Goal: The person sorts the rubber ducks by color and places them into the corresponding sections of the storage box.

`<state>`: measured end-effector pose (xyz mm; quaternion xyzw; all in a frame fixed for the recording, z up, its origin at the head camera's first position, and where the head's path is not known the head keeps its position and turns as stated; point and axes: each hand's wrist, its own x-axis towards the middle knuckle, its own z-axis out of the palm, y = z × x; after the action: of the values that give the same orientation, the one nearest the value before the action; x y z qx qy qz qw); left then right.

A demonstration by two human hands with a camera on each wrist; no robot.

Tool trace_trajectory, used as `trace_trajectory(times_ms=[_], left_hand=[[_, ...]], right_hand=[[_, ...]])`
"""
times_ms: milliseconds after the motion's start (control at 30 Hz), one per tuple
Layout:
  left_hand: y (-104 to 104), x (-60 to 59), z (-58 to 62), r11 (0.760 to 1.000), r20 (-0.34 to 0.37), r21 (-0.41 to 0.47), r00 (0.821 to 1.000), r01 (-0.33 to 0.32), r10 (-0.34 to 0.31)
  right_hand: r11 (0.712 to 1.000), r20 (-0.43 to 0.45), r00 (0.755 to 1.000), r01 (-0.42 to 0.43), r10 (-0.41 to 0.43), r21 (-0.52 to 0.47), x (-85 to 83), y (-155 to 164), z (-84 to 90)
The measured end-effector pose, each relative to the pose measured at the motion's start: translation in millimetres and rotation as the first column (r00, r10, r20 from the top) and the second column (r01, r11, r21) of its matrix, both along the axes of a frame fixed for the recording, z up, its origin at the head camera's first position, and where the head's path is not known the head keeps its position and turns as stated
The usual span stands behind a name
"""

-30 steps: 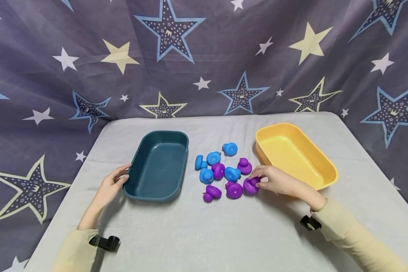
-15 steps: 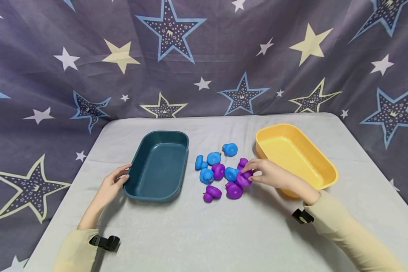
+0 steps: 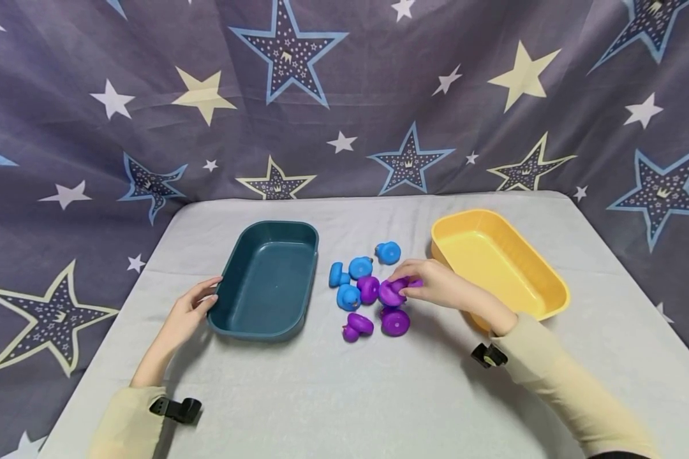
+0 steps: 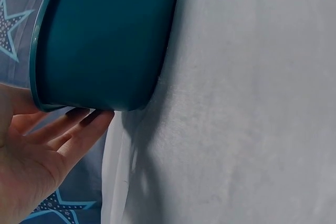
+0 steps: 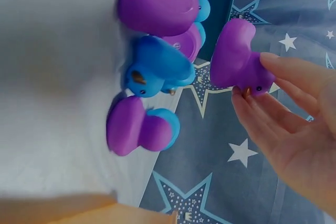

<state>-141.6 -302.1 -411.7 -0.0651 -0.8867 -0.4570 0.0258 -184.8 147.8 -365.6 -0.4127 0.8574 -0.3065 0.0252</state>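
In the head view, my left hand [image 3: 185,315] touches the left side of a dark teal bin [image 3: 214,312]. Its fingers look fairly straight against the rim and outer wall of that teal bin [image 4: 105,40] in the left wrist view. My right hand [image 3: 436,284] pinches a purple rubber duck [image 5: 236,56] between thumb and fingers, raised over the pile. Below it sit other ducks, among them a purple duck [image 3: 395,322], another purple duck [image 3: 369,289] and a blue duck [image 5: 157,66]. The held duck covers part of the pile in the head view.
A yellow bin [image 3: 505,268] stands at the right, partly behind the right forearm. Several blue ducks, such as one blue duck [image 3: 388,252], lie mid-table on the pale cloth [image 3: 298,395]. A star-patterned curtain [image 3: 344,95] hangs behind.
My right hand has lifted the purple duck off the right edge of the pile and carried it left, over the blue duck. My left hand has stayed at the teal bin.
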Motion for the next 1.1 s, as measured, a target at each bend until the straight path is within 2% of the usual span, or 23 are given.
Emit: trace_trajectory(times_ms=[400, 667, 1100], left_hand=[[0.9, 0.8, 3.3, 1.0, 0.006, -0.012, 1.0, 0.004, -0.004], [0.5, 1.7, 1.9, 1.0, 0.005, -0.005, 1.0, 0.011, -0.011], [-0.6, 1.1, 0.2, 1.0, 0.002, 0.007, 1.0, 0.008, -0.008]], right_hand=[[0.998, 0.09, 0.996, 0.014, -0.009, -0.056, -9.3, -25.1, 7.4], [0.999, 0.088, 0.996, -0.004, 0.009, -0.054, -14.7, -45.9, 15.9], [0.987, 0.154, 0.986, -0.036, 0.06, -0.155, -24.6, -78.2, 19.4]])
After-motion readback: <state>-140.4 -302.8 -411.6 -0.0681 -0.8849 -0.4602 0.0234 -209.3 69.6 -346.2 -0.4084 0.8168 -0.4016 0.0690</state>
